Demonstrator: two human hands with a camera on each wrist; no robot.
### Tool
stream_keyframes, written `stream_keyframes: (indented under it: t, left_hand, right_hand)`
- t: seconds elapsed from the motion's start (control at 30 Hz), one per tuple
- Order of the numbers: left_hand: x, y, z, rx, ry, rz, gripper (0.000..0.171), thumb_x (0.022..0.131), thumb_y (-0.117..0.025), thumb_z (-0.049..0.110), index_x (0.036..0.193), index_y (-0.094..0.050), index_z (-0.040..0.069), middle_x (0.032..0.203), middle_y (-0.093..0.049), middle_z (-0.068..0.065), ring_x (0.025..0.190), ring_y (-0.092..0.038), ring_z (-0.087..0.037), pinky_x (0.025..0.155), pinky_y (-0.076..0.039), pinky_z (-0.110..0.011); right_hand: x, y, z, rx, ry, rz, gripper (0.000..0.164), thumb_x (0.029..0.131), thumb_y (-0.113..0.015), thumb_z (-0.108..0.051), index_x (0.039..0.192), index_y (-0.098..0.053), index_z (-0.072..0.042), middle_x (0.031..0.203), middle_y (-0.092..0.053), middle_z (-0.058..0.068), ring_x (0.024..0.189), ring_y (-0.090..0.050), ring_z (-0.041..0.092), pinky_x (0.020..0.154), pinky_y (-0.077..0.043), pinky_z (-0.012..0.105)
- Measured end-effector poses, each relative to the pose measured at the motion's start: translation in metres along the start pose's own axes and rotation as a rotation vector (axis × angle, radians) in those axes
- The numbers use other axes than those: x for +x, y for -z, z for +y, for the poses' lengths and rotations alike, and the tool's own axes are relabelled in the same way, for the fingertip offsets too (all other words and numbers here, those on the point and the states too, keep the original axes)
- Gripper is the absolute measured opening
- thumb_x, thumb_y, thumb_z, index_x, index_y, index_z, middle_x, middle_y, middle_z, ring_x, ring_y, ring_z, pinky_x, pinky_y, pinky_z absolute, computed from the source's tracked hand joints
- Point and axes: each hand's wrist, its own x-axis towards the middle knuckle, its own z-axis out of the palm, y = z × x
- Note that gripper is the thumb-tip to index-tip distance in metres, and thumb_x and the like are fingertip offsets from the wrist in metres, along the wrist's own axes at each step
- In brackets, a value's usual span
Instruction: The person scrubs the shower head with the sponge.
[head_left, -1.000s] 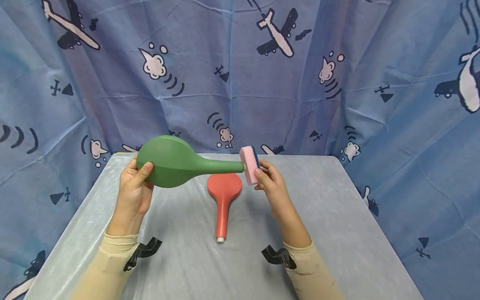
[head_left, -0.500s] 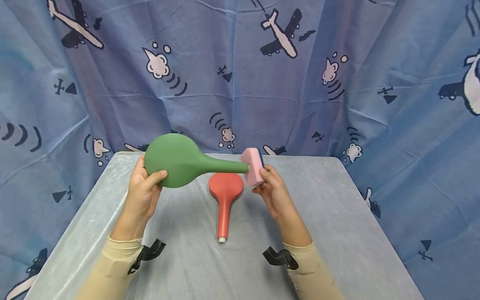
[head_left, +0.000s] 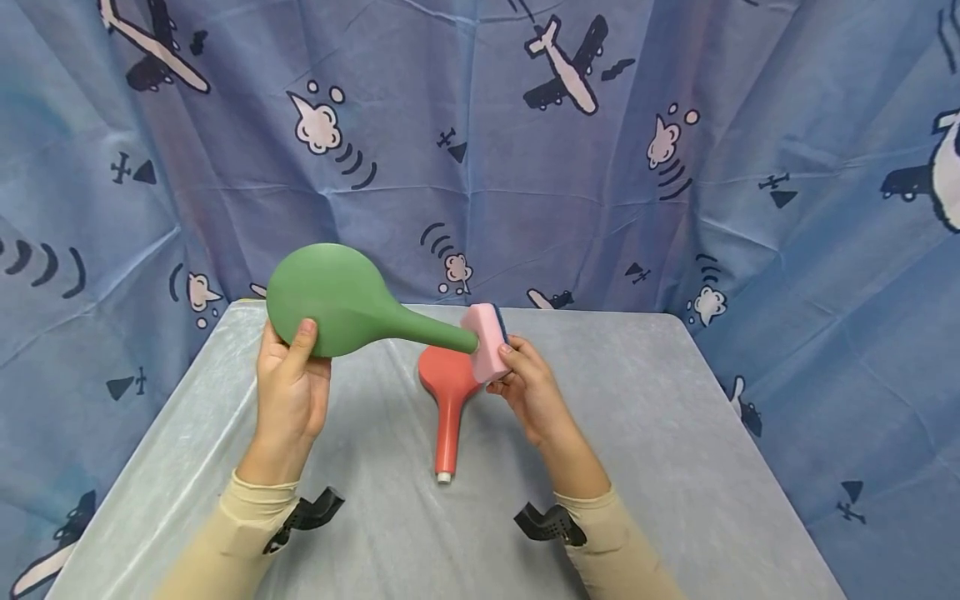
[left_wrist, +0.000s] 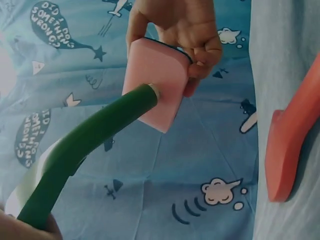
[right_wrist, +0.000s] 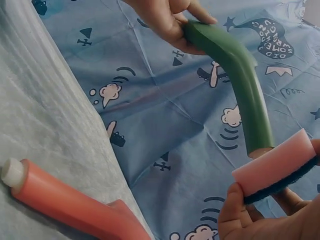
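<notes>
My left hand grips a green shower head by its round head, thumb on the near side. Its handle slants down to the right. Between the fingers and thumb of my right hand is a sponge, pink with a dark blue scouring layer. The pink face touches the handle's end, also seen in the left wrist view, where the sponge hides most of the pale tip. A red shower head lies on the table below, its handle towards me.
A pale grey cloth covers the table. Blue curtains printed with planes and clouds hang behind it and at both sides. Black straps are on both sleeved forearms.
The green shower head first shifted right, then back left with its round head raised and its handle tilted down. The sponge followed, now lower and further left. The red shower head stays put.
</notes>
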Motion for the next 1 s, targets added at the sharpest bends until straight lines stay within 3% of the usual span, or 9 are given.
stream_keyframes:
  t: [0.1, 0.2, 0.37, 0.47, 0.6, 0.77, 0.9, 1.0]
  left_hand:
    - [-0.002, -0.001, 0.003, -0.057, 0.061, -0.053, 0.051, 0.097, -0.046, -0.019, 0.143, -0.042, 0.001, 0.129, -0.055, -0.011, 0.115, -0.059, -0.022, 0.104, -0.050, -0.031]
    - [-0.005, -0.001, 0.006, -0.127, 0.118, -0.069, 0.048, 0.094, -0.042, -0.024, 0.136, -0.045, 0.000, 0.122, -0.058, -0.010, 0.109, -0.062, -0.021, 0.101, -0.052, -0.029]
    - [-0.007, -0.003, 0.001, -0.190, 0.108, -0.071, 0.034, 0.100, -0.052, -0.012, 0.129, -0.052, 0.004, 0.118, -0.060, -0.008, 0.106, -0.065, -0.021, 0.100, -0.054, -0.032]
    - [-0.008, -0.004, -0.006, -0.160, 0.097, -0.088, 0.041, 0.100, -0.051, -0.012, 0.135, -0.049, 0.010, 0.123, -0.057, -0.007, 0.109, -0.063, -0.021, 0.105, -0.051, -0.035]
    - [-0.009, -0.004, -0.011, -0.086, 0.102, -0.026, 0.054, 0.094, -0.049, -0.023, 0.138, -0.046, 0.009, 0.124, -0.058, -0.008, 0.108, -0.063, -0.020, 0.108, -0.050, -0.036]
    - [-0.010, -0.005, -0.013, -0.095, 0.111, 0.081, 0.036, 0.094, -0.054, -0.021, 0.122, -0.058, 0.001, 0.112, -0.064, -0.009, 0.098, -0.068, -0.020, 0.103, -0.054, -0.035]
    - [-0.010, -0.006, -0.013, -0.139, 0.094, 0.073, 0.026, 0.093, -0.059, -0.019, 0.111, -0.064, 0.000, 0.106, -0.066, -0.010, 0.095, -0.070, -0.021, 0.101, -0.055, -0.037]
    - [-0.012, -0.007, -0.015, -0.118, 0.100, 0.055, 0.032, 0.091, -0.058, -0.023, 0.109, -0.064, 0.003, 0.102, -0.067, -0.009, 0.092, -0.069, -0.020, 0.098, -0.057, -0.035]
  right_hand:
    - [0.002, -0.002, 0.004, 0.002, -0.003, 0.014, 0.023, 0.102, -0.051, -0.023, 0.122, -0.052, -0.012, 0.098, -0.064, 0.004, 0.076, -0.058, 0.016, 0.074, -0.048, 0.031]
    - [0.004, -0.003, 0.007, -0.005, -0.001, 0.019, 0.023, 0.102, -0.051, -0.022, 0.123, -0.052, -0.011, 0.097, -0.065, 0.004, 0.076, -0.058, 0.015, 0.074, -0.048, 0.031]
    - [0.003, -0.005, 0.009, -0.037, -0.025, 0.003, 0.024, 0.102, -0.052, -0.021, 0.123, -0.051, -0.011, 0.097, -0.065, 0.005, 0.077, -0.060, 0.016, 0.075, -0.048, 0.033]
    - [0.002, -0.007, 0.011, -0.047, -0.041, -0.014, 0.024, 0.101, -0.053, -0.022, 0.123, -0.052, -0.011, 0.099, -0.066, 0.005, 0.080, -0.062, 0.017, 0.076, -0.049, 0.034]
    - [0.001, -0.011, 0.013, -0.050, -0.038, -0.032, 0.024, 0.101, -0.053, -0.022, 0.122, -0.052, -0.010, 0.098, -0.067, 0.005, 0.080, -0.062, 0.017, 0.076, -0.049, 0.034]
    - [0.001, -0.013, 0.017, -0.073, -0.046, -0.054, 0.027, 0.100, -0.054, -0.021, 0.123, -0.051, -0.007, 0.095, -0.067, 0.004, 0.078, -0.062, 0.017, 0.075, -0.050, 0.033]
    - [0.000, -0.015, 0.020, -0.102, -0.071, -0.086, 0.031, 0.100, -0.053, -0.019, 0.127, -0.051, -0.003, 0.096, -0.066, 0.004, 0.077, -0.062, 0.016, 0.075, -0.050, 0.032]
    - [0.000, -0.017, 0.023, -0.124, -0.079, -0.096, 0.034, 0.100, -0.053, -0.018, 0.130, -0.051, -0.001, 0.101, -0.064, 0.005, 0.079, -0.061, 0.017, 0.074, -0.049, 0.033]
